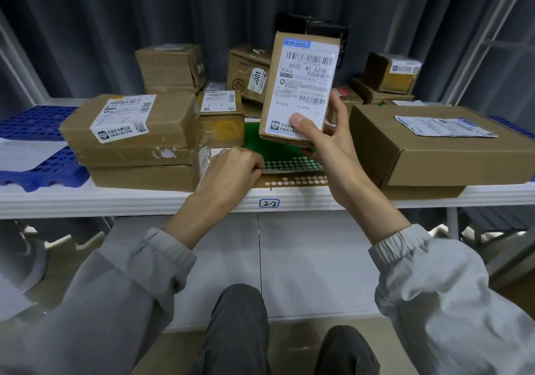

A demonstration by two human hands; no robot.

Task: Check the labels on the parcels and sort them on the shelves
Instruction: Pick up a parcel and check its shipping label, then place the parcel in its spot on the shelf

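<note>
The left hand (234, 166) rests knuckles-up on the shelf (115, 201) just left of the held parcel, its fingers curled under against the edge of a green perforated sheet (278, 154); whether they pinch that sheet cannot be told. The right hand (324, 134) grips the held parcel (298, 85) from below, thumb pressed flat on the lower part of its white label (304, 85) and the other fingers wrapped round the right edge and back.

The held parcel is a small flat brown box, lifted clear of the shelf and standing nearly upright, long axis vertical and leaning slightly right at the top. Its label faces the camera, barcode at the top, printed text reading upright.

Far left of the held parcel lies a blue grid mat (37, 143) on the shelf. Nearer, two flat cartons (136, 143) are stacked, the top one bearing a label. Behind them sits a taped carton (170, 67), and a small labelled box (221, 114) stands just left of the held parcel. A carton with a hanging tag (249, 70) is partly hidden behind it. Below, the shelf's front edge carries a tag reading 2-2 (269, 203). To the right, a wide flat carton (440, 146) with a crumpled label lies on the shelf, with smaller boxes (388, 76) stacked behind it.
</note>
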